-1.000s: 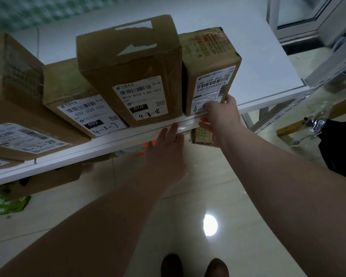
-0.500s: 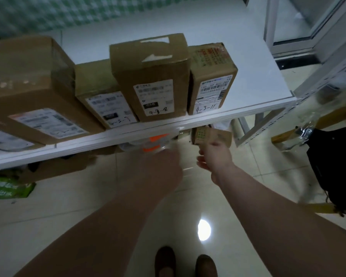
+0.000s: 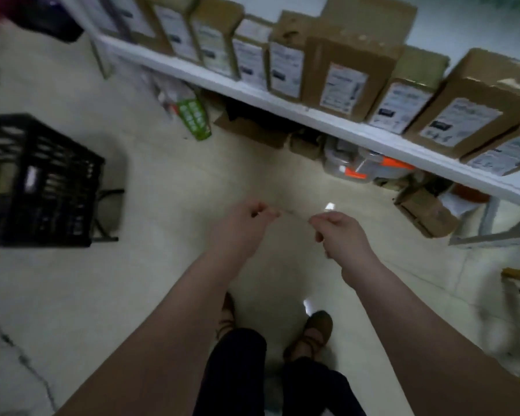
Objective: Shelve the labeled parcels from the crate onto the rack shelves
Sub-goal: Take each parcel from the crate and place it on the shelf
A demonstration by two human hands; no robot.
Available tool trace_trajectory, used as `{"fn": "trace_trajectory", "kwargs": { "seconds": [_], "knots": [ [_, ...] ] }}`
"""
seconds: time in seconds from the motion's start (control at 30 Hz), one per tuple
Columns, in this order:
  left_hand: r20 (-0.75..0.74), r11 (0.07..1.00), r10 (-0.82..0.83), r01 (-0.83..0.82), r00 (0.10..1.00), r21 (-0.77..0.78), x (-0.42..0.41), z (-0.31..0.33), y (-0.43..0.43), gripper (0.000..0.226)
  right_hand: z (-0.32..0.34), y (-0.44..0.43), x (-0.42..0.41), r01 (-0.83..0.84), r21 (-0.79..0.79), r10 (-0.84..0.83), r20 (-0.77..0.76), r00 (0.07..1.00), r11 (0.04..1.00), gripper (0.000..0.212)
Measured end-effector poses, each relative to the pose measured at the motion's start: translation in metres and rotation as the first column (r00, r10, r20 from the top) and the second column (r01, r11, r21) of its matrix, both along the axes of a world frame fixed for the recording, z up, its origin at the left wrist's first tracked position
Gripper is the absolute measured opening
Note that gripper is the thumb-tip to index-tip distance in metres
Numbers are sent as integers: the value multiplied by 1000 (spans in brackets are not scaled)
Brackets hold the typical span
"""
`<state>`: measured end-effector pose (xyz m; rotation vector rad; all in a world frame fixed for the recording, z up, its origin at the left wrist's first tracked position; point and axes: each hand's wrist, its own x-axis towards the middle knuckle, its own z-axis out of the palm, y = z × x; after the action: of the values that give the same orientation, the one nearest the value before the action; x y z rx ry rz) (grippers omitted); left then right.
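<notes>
Left hand: the left hand [image 3: 246, 222] hangs in the air over the floor [image 3: 162, 199], fingers loosely curled with thumb near forefinger, holding no parcel.
Right hand: the right hand [image 3: 341, 232] hangs just beside the left at about the same height, fingers likewise loosely curled and holding no parcel.
Between the hands: a faint pale streak runs from one set of fingertips to the other. The blur leaves it unclear whether it is something thin or a line on the floor.
Parcels: a row of brown cardboard parcels [image 3: 347, 76] with white labels stands side by side on the rack shelf [image 3: 282, 107], above and beyond both hands and well apart from them. The label text is too blurred to read.
Rack shelf: its white front edge slants from upper left down to the right edge of the view. The right hand is nearer to it than the left, and neither touches it.
Crate: the black lattice crate [image 3: 42, 181] sits on the floor at the far left, well apart from the left hand. Its contents are too blurred to tell.
Under the shelf: a green packet [image 3: 194, 118], a clear container with orange parts [image 3: 364, 169] and a loose cardboard box [image 3: 427, 211] lie on the floor.
Feet: dark shoes [image 3: 317, 330] stand below the hands.
</notes>
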<state>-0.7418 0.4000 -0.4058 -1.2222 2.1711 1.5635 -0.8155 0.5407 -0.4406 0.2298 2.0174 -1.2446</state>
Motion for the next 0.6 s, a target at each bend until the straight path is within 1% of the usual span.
{"fn": "trace_trajectory", "kwargs": {
  "seconds": [0.07, 0.1, 0.2, 0.27, 0.3, 0.37, 0.4, 0.43, 0.5, 0.53, 0.57, 0.6],
  "knots": [
    [-28, 995, 103, -103, 994, 6, 42, 18, -35, 11, 23, -30, 22, -163, 52, 168, -112, 979, 985, 11],
    [-49, 986, 164, -164, 985, 8, 62, 27, -54, 10, 34, -46, 33, -228, 78, 238, -168, 957, 971, 13],
    [-77, 935, 354, -354, 932, 12, 127, 42, -114, 11, 66, -100, 69, -401, 154, 429, -282, 858, 903, 22],
    [-68, 886, 463, -461, 884, 48, 169, 50, -156, 15, 81, -142, 97, -461, 193, 500, -316, 806, 866, 29],
    [-59, 871, 491, -488, 869, 67, 188, 56, -177, 19, 85, -165, 112, -484, 224, 533, -331, 779, 846, 32],
    [-27, 869, 491, -487, 871, 82, 229, 69, -222, 28, 89, -216, 144, -536, 295, 612, -347, 711, 791, 40],
    [-10, 876, 478, -475, 879, 80, 250, 76, -245, 30, 89, -243, 161, -575, 334, 664, -348, 661, 747, 44],
    [-3, 880, 473, -472, 881, 60, 273, 87, -268, 28, 88, -271, 178, -625, 372, 728, -339, 596, 686, 47],
    [-4, 883, 467, -466, 884, -50, 320, 107, -314, 12, 86, -327, 211, -728, 451, 856, -295, 424, 516, 54],
    [6, 874, 474, -469, 881, -128, 344, 114, -337, 11, 84, -353, 227, -770, 480, 907, -266, 327, 419, 56],
    [19, 844, 510, -495, 860, -207, 365, 119, -358, 18, 84, -377, 240, -796, 503, 939, -244, 244, 338, 57],
    [25, 802, 561, -535, 828, -266, 385, 123, -376, 25, 83, -400, 252, -808, 508, 952, -223, 210, 298, 56]
  ]
}}
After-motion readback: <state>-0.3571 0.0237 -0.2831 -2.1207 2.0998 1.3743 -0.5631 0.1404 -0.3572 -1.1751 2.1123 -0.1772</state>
